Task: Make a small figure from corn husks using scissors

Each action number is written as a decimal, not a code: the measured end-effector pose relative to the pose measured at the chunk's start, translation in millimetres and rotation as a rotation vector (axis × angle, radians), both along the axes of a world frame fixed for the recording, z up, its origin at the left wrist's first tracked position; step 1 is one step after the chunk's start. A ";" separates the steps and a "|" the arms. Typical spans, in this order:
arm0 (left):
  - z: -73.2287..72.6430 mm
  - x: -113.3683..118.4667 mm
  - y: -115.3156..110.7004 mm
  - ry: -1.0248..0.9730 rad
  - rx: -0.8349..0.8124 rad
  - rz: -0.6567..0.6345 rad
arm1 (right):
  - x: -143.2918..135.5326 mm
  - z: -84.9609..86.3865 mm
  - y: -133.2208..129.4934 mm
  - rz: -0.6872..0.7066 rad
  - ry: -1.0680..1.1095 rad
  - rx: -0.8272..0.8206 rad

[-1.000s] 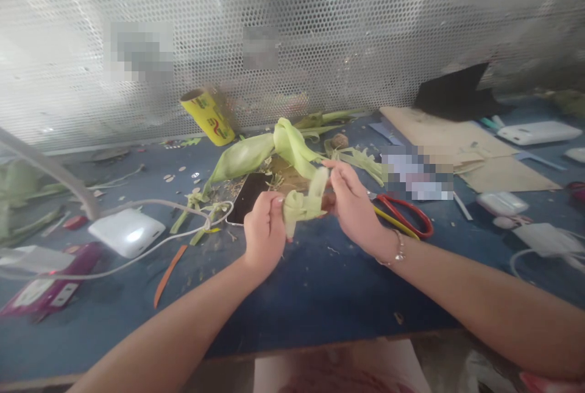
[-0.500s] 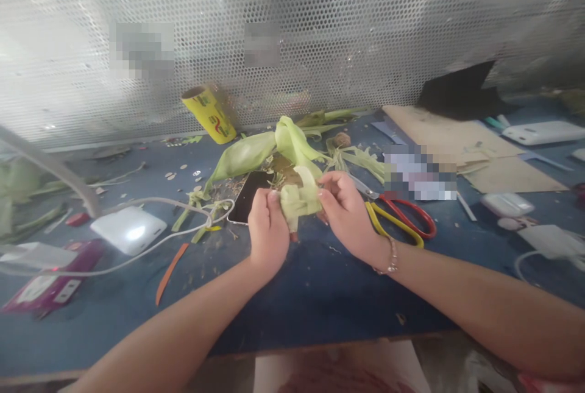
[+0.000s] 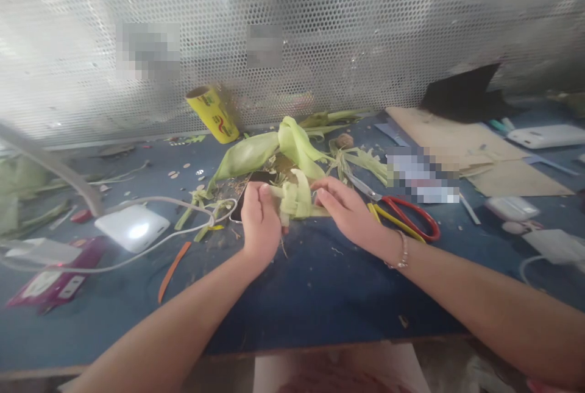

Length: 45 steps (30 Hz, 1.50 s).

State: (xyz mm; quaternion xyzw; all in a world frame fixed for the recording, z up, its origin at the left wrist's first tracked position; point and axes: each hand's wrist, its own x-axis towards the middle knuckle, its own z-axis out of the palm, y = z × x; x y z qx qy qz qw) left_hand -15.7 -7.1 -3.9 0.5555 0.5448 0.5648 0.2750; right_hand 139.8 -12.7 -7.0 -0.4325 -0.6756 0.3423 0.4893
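Between my hands is a small piece of folded, interlaced pale green corn husk strips (image 3: 296, 199), with one strip end standing up at its top. My left hand (image 3: 261, 217) is closed on its left side, fingers wrapped round it. At the right, my right hand (image 3: 350, 213) pinches a strip that runs out from the piece, thumb and fingers pressed together. A larger green corn husk (image 3: 249, 154) lies twisted just behind. Partly covered by my left hand is a dark phone (image 3: 238, 207). Scissors (image 3: 418, 216) with red and yellow handles lie right of my right hand.
A yellow cardboard tube (image 3: 214, 116) leans by the perforated metal wall (image 3: 320, 27). To the left are a lit white device (image 3: 132, 227) with cables, a purple packet (image 3: 55, 283) and an orange strip (image 3: 173, 271). Brown cardboard sheets (image 3: 457, 137) lie at the right.
My hands have moved a little apart. A strip now stretches rightward from the folded piece to my right hand, and the weave shows more openly. The view has shifted slightly.
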 end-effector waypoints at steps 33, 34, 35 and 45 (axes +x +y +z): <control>-6.5 3.2 -11.0 0.286 0.135 -0.170 | -3.7 5.1 -1.8 -0.350 0.319 0.026; -6.8 2.8 -11.0 0.281 0.133 -0.162 | -3.3 4.7 -1.6 -0.352 0.322 0.018; -7.1 2.6 -10.9 0.277 0.131 -0.153 | -2.8 4.0 -1.3 -0.350 0.315 0.016; 7.0 5.1 -6.1 0.204 -0.017 -0.290 | 3.2 -3.3 2.6 -0.220 -0.191 0.334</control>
